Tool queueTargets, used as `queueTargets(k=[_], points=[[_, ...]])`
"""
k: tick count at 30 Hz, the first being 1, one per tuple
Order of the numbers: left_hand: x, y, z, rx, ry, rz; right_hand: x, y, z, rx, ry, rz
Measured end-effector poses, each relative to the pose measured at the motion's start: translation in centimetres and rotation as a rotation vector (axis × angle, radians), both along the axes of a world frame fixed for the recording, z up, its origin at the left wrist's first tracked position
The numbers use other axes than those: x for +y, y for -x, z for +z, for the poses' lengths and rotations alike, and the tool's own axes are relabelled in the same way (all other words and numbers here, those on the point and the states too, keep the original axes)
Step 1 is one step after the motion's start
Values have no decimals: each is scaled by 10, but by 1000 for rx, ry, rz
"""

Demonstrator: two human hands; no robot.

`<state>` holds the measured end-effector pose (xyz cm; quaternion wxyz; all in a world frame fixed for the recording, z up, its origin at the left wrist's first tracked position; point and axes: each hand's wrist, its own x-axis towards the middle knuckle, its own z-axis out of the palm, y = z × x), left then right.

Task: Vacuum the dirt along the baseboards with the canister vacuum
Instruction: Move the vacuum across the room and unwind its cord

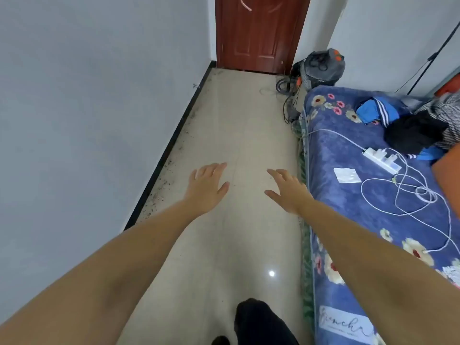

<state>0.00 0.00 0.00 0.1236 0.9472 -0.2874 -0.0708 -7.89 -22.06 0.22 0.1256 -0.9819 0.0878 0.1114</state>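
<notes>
canister vacuum point(324, 67): judged heavy and rigid; take hold at its hose point(282, 87). left hand point(207, 186) and right hand point(288, 190): fingers spread, empty.

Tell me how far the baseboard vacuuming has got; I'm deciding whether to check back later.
Nothing looks done: dark dirt lies along the black baseboard. Nothing is in hand: the left hand and right hand are open above the floor. The canister vacuum stands by the door. All the vacuuming is left.
</notes>
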Motion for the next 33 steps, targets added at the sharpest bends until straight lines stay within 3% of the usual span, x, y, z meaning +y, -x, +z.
queueTargets(k=[10,20,28,33], points=[[-108,-138,0,-22,41,-53,-103,-123,-6,-2,3,-65],[-213,-300,14,28,79,53,-233,-297,10,70,52,-54],[-272,-477,11,15,122,78,-289,-478,3,9,56,19],[-333,-610,27,-4,112,-35,-336,-592,14,-14,44,-62]])
